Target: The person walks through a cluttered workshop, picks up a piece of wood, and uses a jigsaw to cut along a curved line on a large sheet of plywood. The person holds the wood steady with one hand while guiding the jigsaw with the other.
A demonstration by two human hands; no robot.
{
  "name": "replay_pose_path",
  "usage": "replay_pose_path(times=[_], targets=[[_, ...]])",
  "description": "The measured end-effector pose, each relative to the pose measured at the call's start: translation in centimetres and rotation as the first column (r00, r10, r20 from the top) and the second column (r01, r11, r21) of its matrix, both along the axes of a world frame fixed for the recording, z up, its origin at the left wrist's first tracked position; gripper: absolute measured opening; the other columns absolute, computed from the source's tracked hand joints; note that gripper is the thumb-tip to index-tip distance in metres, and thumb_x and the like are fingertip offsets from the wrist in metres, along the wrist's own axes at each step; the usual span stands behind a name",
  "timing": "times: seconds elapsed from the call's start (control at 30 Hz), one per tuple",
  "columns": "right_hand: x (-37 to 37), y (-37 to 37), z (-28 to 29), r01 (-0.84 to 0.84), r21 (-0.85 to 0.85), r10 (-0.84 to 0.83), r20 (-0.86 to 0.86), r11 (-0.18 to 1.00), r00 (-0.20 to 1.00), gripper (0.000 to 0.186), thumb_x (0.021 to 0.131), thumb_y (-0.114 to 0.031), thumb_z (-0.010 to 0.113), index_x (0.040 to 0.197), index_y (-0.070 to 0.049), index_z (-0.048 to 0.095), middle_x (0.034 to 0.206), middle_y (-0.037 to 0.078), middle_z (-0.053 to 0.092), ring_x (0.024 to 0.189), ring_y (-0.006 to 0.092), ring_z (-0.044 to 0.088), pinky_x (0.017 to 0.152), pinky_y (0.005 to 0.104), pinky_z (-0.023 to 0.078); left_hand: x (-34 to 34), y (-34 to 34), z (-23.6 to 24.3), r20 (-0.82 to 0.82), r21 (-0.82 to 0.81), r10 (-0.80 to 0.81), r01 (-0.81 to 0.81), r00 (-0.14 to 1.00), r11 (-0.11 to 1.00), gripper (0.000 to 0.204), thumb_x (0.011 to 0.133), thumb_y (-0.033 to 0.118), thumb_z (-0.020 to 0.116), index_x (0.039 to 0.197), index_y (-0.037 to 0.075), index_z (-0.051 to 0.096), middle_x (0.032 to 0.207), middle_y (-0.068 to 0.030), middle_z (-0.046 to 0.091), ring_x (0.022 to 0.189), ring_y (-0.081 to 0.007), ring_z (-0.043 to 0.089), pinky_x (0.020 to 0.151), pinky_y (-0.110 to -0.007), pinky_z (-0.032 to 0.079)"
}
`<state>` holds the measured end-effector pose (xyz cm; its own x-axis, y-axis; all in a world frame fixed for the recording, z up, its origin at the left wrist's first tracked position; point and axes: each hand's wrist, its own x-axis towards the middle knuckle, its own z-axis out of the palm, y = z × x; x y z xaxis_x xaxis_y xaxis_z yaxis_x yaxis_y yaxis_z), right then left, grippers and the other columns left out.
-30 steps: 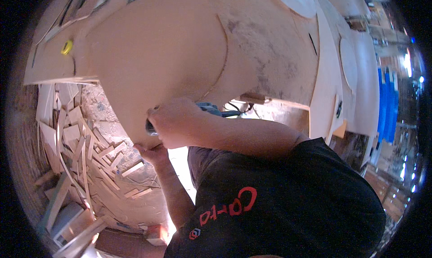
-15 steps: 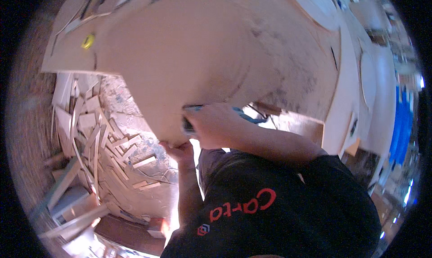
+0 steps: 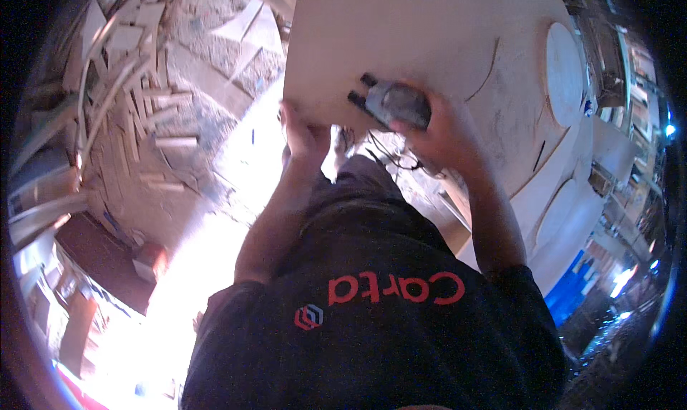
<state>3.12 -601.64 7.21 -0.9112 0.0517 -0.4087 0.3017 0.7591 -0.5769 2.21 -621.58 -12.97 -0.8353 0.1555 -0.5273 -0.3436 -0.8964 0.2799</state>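
Observation:
A large pale wooden sheet stretches away in front of me. My left hand grips its near left corner, thumb up at the edge and the other fingers partly hidden below. My right hand is wrapped around the back of a grey jigsaw, just over the sheet near its front edge. Two dark prongs of the tool point to the left. A dark cord loops below the front edge, beside my right forearm.
Offcuts and thin strips litter the floor at left. A pale round piece lies on the sheet's right side, near a curved line. A dark pencil-like stick lies closer. Blue material shows at lower right.
My view has swung round, so the sheet and floor scraps sit differently. The jigsaw in my right hand has moved right, away from my left hand, which still grips the sheet's corner.

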Motion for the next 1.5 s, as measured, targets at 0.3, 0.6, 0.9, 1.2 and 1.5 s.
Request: replay_pose_path(times=[0.3,0.6,0.9,1.2,1.5], targets=[[-2.1,1.8,0.0,-0.07,-0.039,0.07,-0.023,0.997,0.997,0.058,0.083,-0.036,0.08,0.127,-0.003,0.061,0.112,0.02,0.071,0.105,0.0307,0.07,0.095,0.0399,0.053,-1.6,-3.5,-1.1,0.148,-0.046,-0.194,0.203,0.97,0.978,0.061,0.103,0.055,0.045,0.136,0.004,0.054,0.127,-0.0118,0.064,0.12,-0.0259,0.06,0.105,-0.046,0.044],[-2.6,1.1,0.7,-0.035,-0.078,0.038,0.035,0.996,0.999,0.055,0.084,-0.023,0.079,0.131,0.0,0.059,0.111,0.014,0.071,0.093,0.0211,0.069,0.077,0.032,0.055,-9.3,-5.0,0.4,0.343,-0.931,-0.605,0.344,0.719,-0.119,0.053,0.096,0.049,0.058,0.116,0.002,0.068,0.105,-0.0205,0.073,0.1,-0.0319,0.071,0.09,-0.045,0.053],[-2.7,0.9,1.1,0.09,-0.089,-0.073,0.183,0.992,0.98,0.055,0.084,-0.016,0.079,0.133,-0.001,0.058,0.111,0.011,0.07,0.088,0.0161,0.068,0.07,0.0292,0.057,-8.8,-2.6,2.3,0.43,-0.901,-0.611,0.269,0.665,-0.34,0.045,0.101,0.042,0.047,0.121,0.006,0.066,0.108,-0.0195,0.072,0.104,-0.0342,0.07,0.095,-0.05,0.052],[-2.7,1.4,0.6,0.029,-0.128,-0.016,0.096,0.991,0.995,0.052,0.087,-0.011,0.076,0.133,0.002,0.057,0.102,0.01,0.07,0.076,0.0119,0.061,0.064,0.0265,0.05,-8.2,-1.8,2.6,0.421,-0.905,-0.567,0.281,0.709,-0.32,0.049,0.103,0.049,0.043,0.12,0.008,0.064,0.105,-0.0189,0.073,0.103,-0.0352,0.07,0.093,-0.052,0.052],[-3.1,1.5,1.0,0.0,-0.091,0.01,0.103,0.996,0.995,0.052,0.084,-0.012,0.079,0.129,0.005,0.059,0.115,0.016,0.07,0.106,0.0219,0.068,0.096,0.036,0.052,-8.1,-1.9,2.7,0.399,-0.914,-0.558,0.269,0.728,-0.302,0.051,0.102,0.051,0.043,0.12,0.007,0.062,0.098,-0.0195,0.073,0.098,-0.0374,0.071,0.088,-0.051,0.054]])
